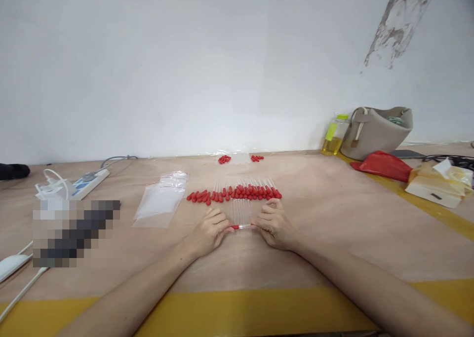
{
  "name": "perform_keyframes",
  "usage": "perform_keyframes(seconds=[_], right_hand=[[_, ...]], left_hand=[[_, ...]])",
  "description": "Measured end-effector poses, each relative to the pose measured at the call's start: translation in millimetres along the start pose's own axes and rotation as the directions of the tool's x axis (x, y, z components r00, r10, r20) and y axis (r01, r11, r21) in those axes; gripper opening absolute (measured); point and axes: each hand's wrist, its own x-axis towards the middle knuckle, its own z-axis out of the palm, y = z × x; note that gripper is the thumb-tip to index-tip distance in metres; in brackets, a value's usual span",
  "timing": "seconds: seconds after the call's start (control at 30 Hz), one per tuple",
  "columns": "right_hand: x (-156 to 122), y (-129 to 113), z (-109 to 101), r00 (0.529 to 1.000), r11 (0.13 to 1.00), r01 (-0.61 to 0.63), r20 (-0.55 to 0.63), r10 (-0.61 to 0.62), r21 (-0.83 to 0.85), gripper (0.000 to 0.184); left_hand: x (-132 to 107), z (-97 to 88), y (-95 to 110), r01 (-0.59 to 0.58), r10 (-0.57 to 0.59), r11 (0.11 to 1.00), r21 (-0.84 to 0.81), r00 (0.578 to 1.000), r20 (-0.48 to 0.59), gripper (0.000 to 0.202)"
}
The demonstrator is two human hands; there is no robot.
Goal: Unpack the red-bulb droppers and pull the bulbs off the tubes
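Low in the middle, my left hand (210,230) pinches a red rubber dropper bulb (235,227). My right hand (273,224) has its fingers closed on a clear glass dropper tube (245,226), which lies sideways and meets the bulb end to end. Just beyond both hands, several bare glass tubes (240,209) lie side by side. Behind these is a row of droppers (255,191) with red bulbs towards me and glass stems pointing away. Loose red bulbs (198,196) lie at the row's left end.
Clear zip bags (159,204) lie left of the bulbs. Further left are a power strip (89,184) and cables. More red bulbs (224,159) rest on plastic near the wall. At right stand a yellow-capped bottle (335,135), a grey bag (377,132) and a red pouch (385,167).
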Motion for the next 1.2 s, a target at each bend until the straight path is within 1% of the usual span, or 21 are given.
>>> perform_keyframes(seconds=[0.13,0.2,0.27,0.3,0.33,0.37,0.4,0.47,0.5,0.57,0.6,0.63,0.67,0.73,0.87,1.03,1.1,1.13,1.2], right_hand=[[-2,2,-2,1.000,1.000,-0.001,0.005,0.001,0.004,0.023],[-5,9,-6,0.999,0.999,-0.035,0.003,0.035,-0.002,0.025],[-9,19,-11,0.992,0.992,-0.124,-0.031,0.123,-0.014,0.028],[-10,25,-13,0.980,0.982,-0.189,-0.064,0.187,-0.020,0.028],[-11,30,-14,0.965,0.970,-0.243,-0.102,0.240,-0.023,0.027],[-12,34,-15,0.954,0.960,-0.279,-0.123,0.274,-0.025,0.025],[-12,37,-14,0.947,0.954,-0.299,-0.136,0.292,-0.031,0.024],[-11,39,-11,0.946,0.951,-0.305,-0.133,0.295,-0.055,0.021],[-11,38,-8,0.947,0.950,-0.304,-0.132,0.293,-0.073,0.021],[-9,36,-3,0.946,0.946,-0.304,-0.147,0.287,-0.109,0.020],[-8,34,0,0.945,0.944,-0.306,-0.161,0.286,-0.122,0.020],[-7,33,2,0.943,0.943,-0.307,-0.176,0.283,-0.131,0.019],[-5,32,5,0.941,0.941,-0.309,-0.188,0.282,-0.136,0.019],[-2,29,8,0.936,0.937,-0.319,-0.203,0.289,-0.140,0.018],[2,23,11,0.942,0.939,-0.315,-0.168,0.291,-0.138,0.018],[3,17,6,0.964,0.958,-0.265,-0.049,0.261,-0.105,0.019],[2,16,2,0.965,0.960,-0.261,0.013,0.263,-0.099,0.023],[2,15,0,0.964,0.961,-0.259,0.042,0.264,-0.096,0.026],[2,14,-3,0.961,0.963,-0.254,0.090,0.262,-0.091,0.033]], left_hand=[[-3,0.2,-3,-0.008,0.007,0.999,0.037,1.000,0.017,0.023],[-7,-4.0,-10,0.023,-0.022,1.000,0.022,1.000,-0.006,0.022],[-11,-12.8,-20,0.108,-0.109,0.994,-0.009,0.990,-0.089,0.020],[-12,-18.4,-27,0.172,-0.175,0.985,-0.031,0.972,-0.155,0.018],[-13,-24.3,-33,0.239,-0.246,0.969,-0.058,0.943,-0.224,0.018],[-14,-30.1,-39,0.309,-0.319,0.948,-0.081,0.904,-0.284,0.019],[-14,-35.2,-45,0.380,-0.391,0.920,-0.100,0.858,-0.333,0.020],[-14,-42.1,-57,0.529,-0.529,0.841,-0.116,0.757,-0.384,0.025],[-15,-43.6,-63,0.602,-0.595,0.790,-0.117,0.705,-0.386,0.027],[-18,-43.3,-75,0.724,-0.710,0.680,-0.121,0.607,-0.356,0.033],[-19,-41.9,-80,0.764,-0.752,0.633,-0.125,0.568,-0.333,0.035],[-20,-40.0,-84,0.790,-0.781,0.599,-0.130,0.540,-0.314,0.036],[-21,-38.0,-88,0.805,-0.798,0.578,-0.136,0.523,-0.298,0.037],[-21,-34.1,-92,0.813,-0.812,0.564,-0.145,0.514,-0.276,0.039],[-17,-28.2,-94,0.816,-0.816,0.565,-0.125,0.528,-0.235,0.037],[-16,-25.3,-97,0.819,-0.821,0.564,-0.111,0.541,-0.181,0.033],[-17,-26.7,-97,0.817,-0.824,0.564,-0.119,0.546,-0.154,0.031],[-17,-27.9,-97,0.815,-0.820,0.569,-0.109,0.552,-0.154,0.031],[-18,-30.5,-95,0.802,-0.792,0.595,-0.044,0.577,-0.202,0.032]])
